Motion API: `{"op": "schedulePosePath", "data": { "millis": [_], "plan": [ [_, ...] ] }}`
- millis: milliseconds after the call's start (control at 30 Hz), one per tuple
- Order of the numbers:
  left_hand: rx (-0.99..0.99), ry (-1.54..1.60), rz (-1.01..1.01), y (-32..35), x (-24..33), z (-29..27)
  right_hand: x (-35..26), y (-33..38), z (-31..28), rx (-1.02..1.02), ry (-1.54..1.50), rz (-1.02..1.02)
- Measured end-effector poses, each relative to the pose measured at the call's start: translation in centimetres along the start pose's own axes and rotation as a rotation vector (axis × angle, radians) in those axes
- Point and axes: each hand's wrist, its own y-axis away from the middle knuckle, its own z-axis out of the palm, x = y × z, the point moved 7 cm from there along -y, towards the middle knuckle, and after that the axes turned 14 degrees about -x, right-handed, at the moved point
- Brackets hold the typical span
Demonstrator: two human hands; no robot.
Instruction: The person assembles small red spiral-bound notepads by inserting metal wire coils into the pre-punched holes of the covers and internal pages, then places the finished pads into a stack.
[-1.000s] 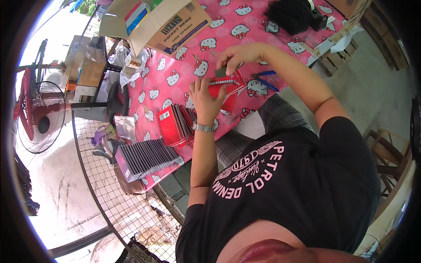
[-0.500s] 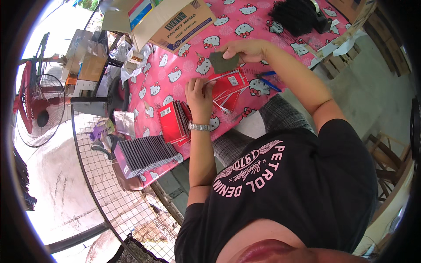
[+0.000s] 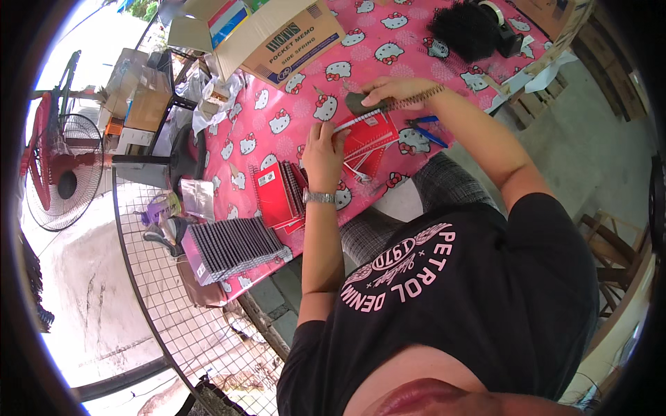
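Note:
My left hand (image 3: pixel 322 156) pinches one end of a small notebook (image 3: pixel 345 125), seen nearly edge-on as a pale strip. A dark wire coil (image 3: pixel 421 97) lines up with that strip and sticks out past its right end, along my right hand. In my right hand (image 3: pixel 399 92) is a dark grey-green flat pad (image 3: pixel 358 104), its lower edge beside the coil. Red-covered notebooks (image 3: pixel 371 135) lie under both hands. Left of my left wrist rests a stack of red spiral notebooks (image 3: pixel 275 194). Blue-handled pliers (image 3: pixel 427 130) lie to the right.
A long row of dark spiral-bound notebooks (image 3: pixel 232 246) stands at the table's near left. An open carton (image 3: pixel 295 45) sits at the back. A heap of black coils (image 3: pixel 463 31) and a tape dispenser (image 3: pixel 510 38) are at the far right. A fan (image 3: pixel 66 173) stands left.
My right hand has shifted slightly right and tilted the pad, which now shows less of its face. The coil now reaches well past the strip's right end. My left hand keeps its pinch.

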Motion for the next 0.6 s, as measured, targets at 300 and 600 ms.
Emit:
{"op": "schedulePosePath", "data": {
  "millis": [300,600],
  "plan": [
    [-0.031,0.311,-0.014,-0.1,-0.9,0.8,-3.3,0.1,2.6,-0.308,0.493,0.070],
    [-0.061,0.361,-0.052,-0.3,-1.8,1.3,-4.4,-0.7,4.4,-0.364,0.203,-0.082]
  ]
}}
